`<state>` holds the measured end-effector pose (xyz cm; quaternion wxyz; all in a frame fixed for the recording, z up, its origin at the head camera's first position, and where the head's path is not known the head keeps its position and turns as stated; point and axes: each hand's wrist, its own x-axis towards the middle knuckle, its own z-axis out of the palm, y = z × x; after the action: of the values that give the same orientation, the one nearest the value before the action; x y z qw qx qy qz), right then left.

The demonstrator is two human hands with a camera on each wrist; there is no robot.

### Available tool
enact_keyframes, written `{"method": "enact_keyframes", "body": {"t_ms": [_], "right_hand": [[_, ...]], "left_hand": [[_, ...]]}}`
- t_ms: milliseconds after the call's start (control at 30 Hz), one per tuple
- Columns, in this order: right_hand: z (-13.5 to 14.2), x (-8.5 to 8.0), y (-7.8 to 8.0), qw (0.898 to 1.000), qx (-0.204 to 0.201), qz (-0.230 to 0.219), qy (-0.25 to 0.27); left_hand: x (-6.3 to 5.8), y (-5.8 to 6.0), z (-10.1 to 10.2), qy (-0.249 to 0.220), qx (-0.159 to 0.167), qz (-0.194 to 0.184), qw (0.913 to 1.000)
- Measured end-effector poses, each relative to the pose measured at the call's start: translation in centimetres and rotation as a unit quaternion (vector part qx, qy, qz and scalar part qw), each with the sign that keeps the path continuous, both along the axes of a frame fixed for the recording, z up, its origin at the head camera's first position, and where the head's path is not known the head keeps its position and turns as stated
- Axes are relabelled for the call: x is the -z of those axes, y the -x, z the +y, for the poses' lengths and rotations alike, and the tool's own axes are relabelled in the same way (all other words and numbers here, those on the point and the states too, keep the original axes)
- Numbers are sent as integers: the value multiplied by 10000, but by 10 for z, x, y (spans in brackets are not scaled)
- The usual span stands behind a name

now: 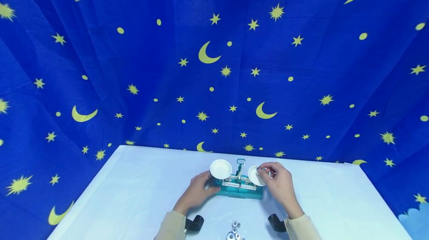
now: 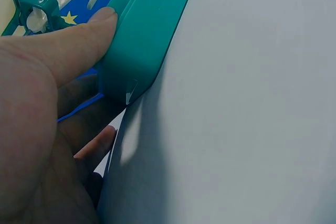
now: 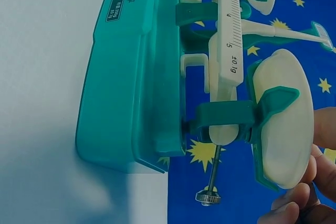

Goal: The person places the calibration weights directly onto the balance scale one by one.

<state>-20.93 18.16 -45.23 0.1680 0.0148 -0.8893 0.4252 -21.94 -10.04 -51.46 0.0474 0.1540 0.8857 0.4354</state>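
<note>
A teal and white balance scale [image 1: 238, 194] stands on the table, with a white left pan [image 1: 221, 169] and a white right pan [image 1: 253, 176]. My left hand [image 1: 196, 194] grips the left end of its base, thumb [image 2: 102, 27] on the near side and fingers curling behind. Over the right pan, the fingertips of my right hand [image 1: 280, 184] pinch a small metal weight [image 1: 259, 168], mostly covered by the fingers. In the right wrist view the pan [image 3: 286, 129] hides part of that hand. The graduated beam [image 3: 230, 30] and an adjusting nut [image 3: 208, 197] show there too.
Several silvery metal weights [image 1: 231, 236] stand on the white table [image 1: 144, 180] at its near edge, between my forearms. A blue cloth [image 1: 151, 65] with yellow moons and stars hangs behind the table. Black wrist mounts [image 1: 195, 223] sit at both wrists.
</note>
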Motion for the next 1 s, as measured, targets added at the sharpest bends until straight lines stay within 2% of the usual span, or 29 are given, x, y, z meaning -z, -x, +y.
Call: {"method": "enact_keyframes", "body": {"t_ms": [167, 533, 1000], "right_hand": [[1, -2, 0, 10000, -28, 29, 15], [2, -7, -6, 9990, -9, 442, 12], [-6, -12, -25, 9984, -131, 532, 130]], "left_hand": [[0, 1, 0, -17, 0, -9, 10000], [-2, 0, 1, 6, -26, -61, 10000], [1, 2, 0, -41, 14, 65, 10000]]}}
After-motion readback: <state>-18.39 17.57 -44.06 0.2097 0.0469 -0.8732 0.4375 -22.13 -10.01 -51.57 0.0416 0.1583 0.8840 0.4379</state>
